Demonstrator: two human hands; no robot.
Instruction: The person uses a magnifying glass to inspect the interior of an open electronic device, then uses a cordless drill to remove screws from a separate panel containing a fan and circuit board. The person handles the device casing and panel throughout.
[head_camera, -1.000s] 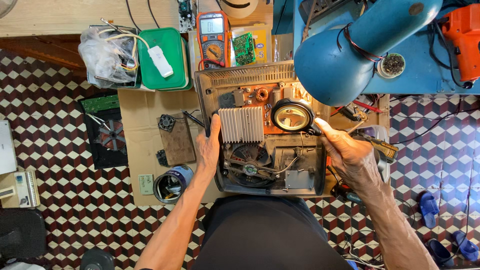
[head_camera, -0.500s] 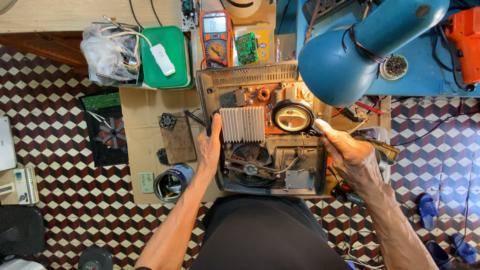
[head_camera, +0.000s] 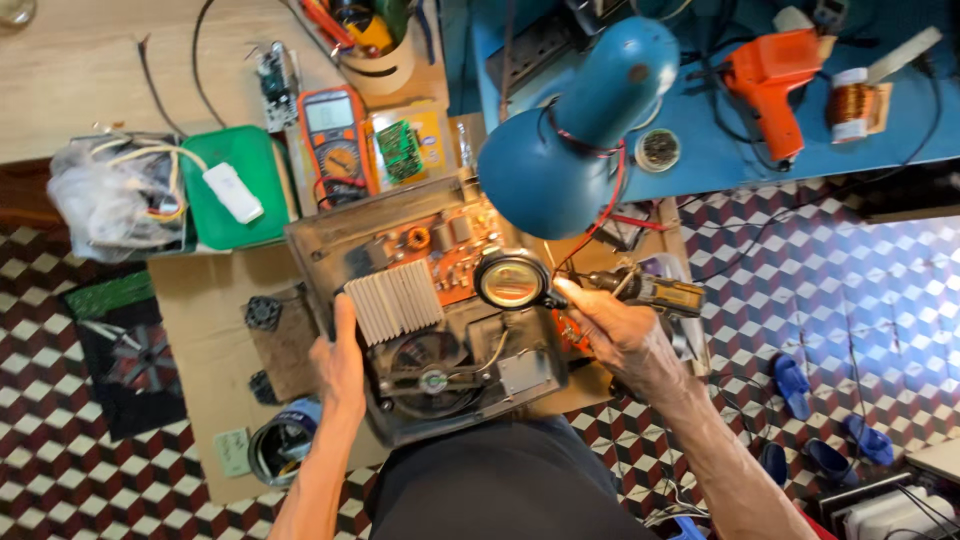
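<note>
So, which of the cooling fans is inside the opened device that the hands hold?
The large round fan, set in the device's case below the ribbed heat sink, near the left hand. The small black fan lies loose on the cardboard.

Both forearms bare, no sleeves, gloves, watch or rings on left hand (head_camera: 338, 365) or right hand (head_camera: 612, 325). Dark garment at 6 o'clock.
</note>
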